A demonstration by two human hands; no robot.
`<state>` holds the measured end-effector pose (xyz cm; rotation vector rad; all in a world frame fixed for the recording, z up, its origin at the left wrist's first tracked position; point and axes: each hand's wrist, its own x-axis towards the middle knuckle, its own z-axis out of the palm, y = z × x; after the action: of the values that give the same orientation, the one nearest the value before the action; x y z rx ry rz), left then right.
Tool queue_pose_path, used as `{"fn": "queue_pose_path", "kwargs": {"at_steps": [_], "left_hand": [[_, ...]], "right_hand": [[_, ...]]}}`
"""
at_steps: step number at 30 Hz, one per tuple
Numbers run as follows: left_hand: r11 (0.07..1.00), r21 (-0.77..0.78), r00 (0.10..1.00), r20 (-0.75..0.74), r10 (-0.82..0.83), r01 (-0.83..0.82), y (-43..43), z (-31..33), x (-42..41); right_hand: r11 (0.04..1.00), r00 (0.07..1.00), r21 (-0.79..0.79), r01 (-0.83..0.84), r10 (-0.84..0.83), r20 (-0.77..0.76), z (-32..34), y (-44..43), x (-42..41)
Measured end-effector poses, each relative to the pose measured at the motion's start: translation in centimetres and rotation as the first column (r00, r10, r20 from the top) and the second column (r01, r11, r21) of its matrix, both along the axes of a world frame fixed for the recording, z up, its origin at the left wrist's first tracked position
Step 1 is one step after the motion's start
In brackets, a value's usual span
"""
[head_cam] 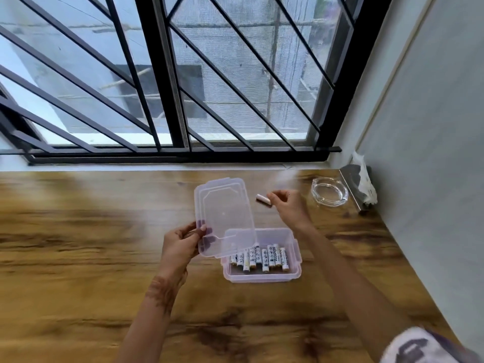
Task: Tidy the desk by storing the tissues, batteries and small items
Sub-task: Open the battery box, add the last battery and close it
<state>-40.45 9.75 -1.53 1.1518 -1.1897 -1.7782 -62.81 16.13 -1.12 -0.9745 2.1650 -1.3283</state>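
A clear plastic box (pixel 295 260) stands on the wooden desk (pixel 78 258) with several white batteries (pixel 262 256) lying in a row inside it. My left hand (pixel 180 244) grips the box's clear lid (pixel 222 210) by its near corner and holds it tilted above the box's left end. One loose white battery (pixel 262 199) lies on the desk behind the box. My right hand (pixel 288 205) hovers just right of that battery with fingers curled, its fingertips at the battery's end; whether they touch it I cannot tell.
A glass ashtray (pixel 329 191) sits at the back right of the desk. Beyond it, a metal tissue holder (pixel 352 184) with white tissue (pixel 365 179) stands against the grey wall (pixel 432 153). A barred window (pixel 170 87) runs along the desk's far edge.
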Motion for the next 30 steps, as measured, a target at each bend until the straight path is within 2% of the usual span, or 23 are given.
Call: {"fn": "queue_pose_path", "kwargs": {"at_steps": [2, 4, 10, 16, 19, 22, 24, 27, 29, 30], "left_hand": [[0.999, 0.004, 0.999, 0.005, 0.04, -0.04, -0.3, -0.3, 0.7], [0.997, 0.001, 0.997, 0.013, 0.074, -0.074, -0.5, -0.5, 1.2], [0.988, -0.004, 0.988, 0.022, 0.152, -0.152, -0.8, -1.3, 2.6], [0.973, -0.025, 0.973, 0.021, 0.231, -0.23, -1.0, -1.3, 3.2], [0.968, -0.029, 0.968, 0.023, 0.249, -0.248, -1.1, -1.2, 3.3], [0.968, -0.046, 0.968, 0.036, 0.249, -0.247, -1.0, -1.1, 3.2], [0.967, -0.053, 0.967, 0.038, 0.25, -0.248, -1.0, -1.1, 3.2], [0.966, -0.047, 0.967, 0.025, 0.254, -0.253, -1.0, -1.0, 3.2], [0.965, -0.029, 0.966, 0.004, 0.259, -0.259, -1.0, -0.9, 3.2], [0.965, -0.02, 0.965, -0.005, 0.263, -0.263, -1.0, -0.8, 3.2]], "right_hand": [[0.993, 0.979, 0.113, -0.026, 0.048, -0.198, -0.3, -1.0, -0.9], [0.974, 0.94, 0.216, -0.07, 0.137, -0.313, -0.7, -2.0, -1.5], [0.868, 0.833, 0.488, -0.094, 0.337, -0.439, -2.3, -4.9, -2.2], [0.829, 0.731, 0.558, -0.028, 0.398, -0.554, -2.9, -5.2, -2.1], [0.828, 0.756, 0.561, -0.001, 0.368, -0.541, -3.1, -4.9, -2.9], [0.844, 0.823, 0.537, -0.007, 0.31, -0.476, -3.2, -4.5, -3.5], [0.894, 0.875, 0.449, -0.008, 0.224, -0.43, -2.6, -4.1, -3.3], [0.972, 0.944, 0.232, -0.04, 0.113, -0.31, -0.7, -2.0, -1.7], [0.979, 0.973, 0.167, -0.12, 0.149, -0.178, 0.6, 0.5, 0.0], [0.964, 0.968, 0.191, -0.184, 0.212, -0.137, 1.2, 1.9, 0.8]]}}
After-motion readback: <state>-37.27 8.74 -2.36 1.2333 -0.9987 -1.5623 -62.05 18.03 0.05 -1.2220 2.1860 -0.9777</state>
